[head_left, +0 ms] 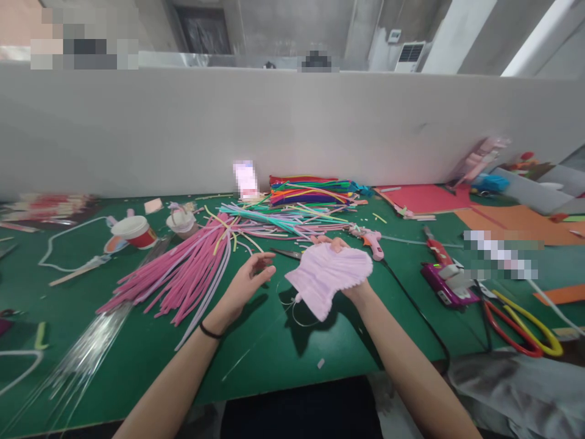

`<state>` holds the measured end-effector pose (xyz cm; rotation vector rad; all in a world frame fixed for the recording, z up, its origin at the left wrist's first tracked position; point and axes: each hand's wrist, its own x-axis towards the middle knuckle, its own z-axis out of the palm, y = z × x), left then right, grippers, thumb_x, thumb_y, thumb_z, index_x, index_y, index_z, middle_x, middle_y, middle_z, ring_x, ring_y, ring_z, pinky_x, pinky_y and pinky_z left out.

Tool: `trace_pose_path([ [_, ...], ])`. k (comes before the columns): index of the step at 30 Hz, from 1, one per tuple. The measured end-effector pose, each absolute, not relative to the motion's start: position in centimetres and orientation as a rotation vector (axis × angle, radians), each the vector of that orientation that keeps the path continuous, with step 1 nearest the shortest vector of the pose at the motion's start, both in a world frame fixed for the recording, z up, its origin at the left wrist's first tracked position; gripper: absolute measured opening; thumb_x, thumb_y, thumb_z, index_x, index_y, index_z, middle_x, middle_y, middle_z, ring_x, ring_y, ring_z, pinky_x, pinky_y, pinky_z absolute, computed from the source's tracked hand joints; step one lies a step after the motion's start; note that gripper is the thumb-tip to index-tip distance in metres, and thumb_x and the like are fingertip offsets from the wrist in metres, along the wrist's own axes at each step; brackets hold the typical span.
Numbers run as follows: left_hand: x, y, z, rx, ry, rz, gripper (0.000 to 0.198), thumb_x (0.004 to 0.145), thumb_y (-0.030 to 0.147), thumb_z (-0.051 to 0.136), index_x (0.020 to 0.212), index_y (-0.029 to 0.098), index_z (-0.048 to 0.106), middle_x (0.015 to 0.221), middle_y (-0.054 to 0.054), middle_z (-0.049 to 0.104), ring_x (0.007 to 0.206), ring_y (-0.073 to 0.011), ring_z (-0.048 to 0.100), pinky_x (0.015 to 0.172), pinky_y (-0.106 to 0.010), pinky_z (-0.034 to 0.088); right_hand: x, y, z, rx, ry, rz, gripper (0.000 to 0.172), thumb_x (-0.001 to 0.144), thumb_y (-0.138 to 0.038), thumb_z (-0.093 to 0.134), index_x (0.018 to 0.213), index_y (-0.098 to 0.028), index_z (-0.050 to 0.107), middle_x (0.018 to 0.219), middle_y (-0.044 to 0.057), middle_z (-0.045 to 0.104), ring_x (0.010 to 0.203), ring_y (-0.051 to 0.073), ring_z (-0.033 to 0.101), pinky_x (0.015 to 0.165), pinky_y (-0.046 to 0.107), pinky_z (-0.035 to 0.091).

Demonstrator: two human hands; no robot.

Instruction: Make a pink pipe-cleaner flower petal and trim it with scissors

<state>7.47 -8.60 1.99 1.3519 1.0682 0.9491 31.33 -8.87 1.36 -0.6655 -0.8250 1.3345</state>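
Observation:
My right hand [358, 292] holds up a lilac, fan-shaped piece with ridged rows and a scalloped edge [331, 271]. It looks made of fuzzy pipe cleaners laid side by side. The palm is behind the piece, and fingertips show over its top edge. A thin clear thread [305, 323] loops from its lower left corner. To the left of the piece, my left hand [251, 277] is in the air with thumb and fingers apart and nothing in it. Between the hands, scissors [287, 252] lie partly covered by the lilac piece.
Pink pipe cleaners [176, 268] fan out at left beside clear thin strips [98, 335]. Colourful bundles [311, 192] lie behind. A pink glue gun [372, 241], a purple device [445, 286] and red-yellow scissors handles [516, 329] are at right. A red-white cup [137, 231] stands left.

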Motion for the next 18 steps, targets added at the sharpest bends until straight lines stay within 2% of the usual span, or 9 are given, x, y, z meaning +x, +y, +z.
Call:
trace_pose_path([
  [2,7.5,-8.8,2.1,1.22,0.941,0.809,0.042,0.083,0.038,0.065,0.12,0.019,0.059,0.116,-0.013,0.064,0.098,-0.0221,0.066,0.075,-0.031,0.056,31.2,-8.8,1.2,-0.675,-0.854,1.348,0.028,0.06,-0.036,0.072,0.057,-0.024,0.048,0.108,0.001,0.067,0.089,0.024,0.061,0.081,0.039,0.047],
  [4,7.7,-9.2,2.0,1.094,0.818,0.642,0.043,0.085,0.037,0.065,0.122,0.018,0.059,0.105,-0.013,0.069,0.085,-0.0203,0.07,0.072,-0.031,0.056,30.9,-8.9,1.0,-0.694,-0.881,1.368,0.029,0.057,-0.037,0.074,0.056,-0.023,0.049,0.111,0.001,0.067,0.091,0.025,0.061,0.082,0.04,0.048],
  [6,8.1,-9.6,1.8,1.011,0.74,0.529,0.041,0.082,0.035,0.069,0.117,0.014,0.062,0.088,-0.01,0.072,0.07,-0.0174,0.07,0.067,-0.028,0.056,30.5,-9.0,0.8,-0.696,-0.925,1.395,0.025,0.058,-0.036,0.074,0.059,-0.023,0.053,0.117,0.002,0.065,0.097,0.026,0.061,0.083,0.039,0.048],
  [9,8.5,-9.7,1.2,0.943,0.685,0.482,0.034,0.08,0.032,0.072,0.105,0.01,0.067,0.081,-0.01,0.073,0.062,-0.0151,0.069,0.062,-0.024,0.057,30.1,-9.1,0.4,-0.767,-1.047,1.299,0.016,0.064,-0.033,0.072,0.076,-0.025,0.065,0.123,0.003,0.064,0.107,0.025,0.059,0.089,0.036,0.045],
  [12,8.0,-8.8,1.0,0.879,0.742,0.669,0.023,0.08,0.025,0.072,0.096,0.01,0.069,0.081,-0.01,0.074,0.061,-0.0137,0.069,0.061,-0.022,0.058,30.5,-8.8,-0.1,-0.987,-1.073,0.976,0.025,0.071,-0.028,0.066,0.096,-0.026,0.066,0.11,0.003,0.068,0.103,0.022,0.06,0.092,0.034,0.043],
  [15,6.7,-7.4,1.4,0.744,0.825,1.016,0.01,0.082,0.017,0.067,0.091,0.013,0.069,0.088,-0.008,0.075,0.069,-0.0144,0.07,0.067,-0.023,0.06,31.5,-8.4,-0.5,-1.19,-1.074,0.695,0.021,0.077,-0.029,0.059,0.097,-0.024,0.064,0.102,0.004,0.067,0.092,0.021,0.061,0.083,0.034,0.046],
  [18,5.5,-6.2,1.6,0.653,0.845,1.259,0.011,0.083,0.012,0.062,0.092,0.015,0.069,0.093,-0.006,0.075,0.075,-0.0142,0.071,0.07,-0.024,0.061,32.2,-8.3,-0.7,-1.317,-1.211,0.488,0.019,0.082,-0.031,0.056,0.097,-0.022,0.064,0.1,0.006,0.067,0.085,0.022,0.059,0.076,0.034,0.044],
])
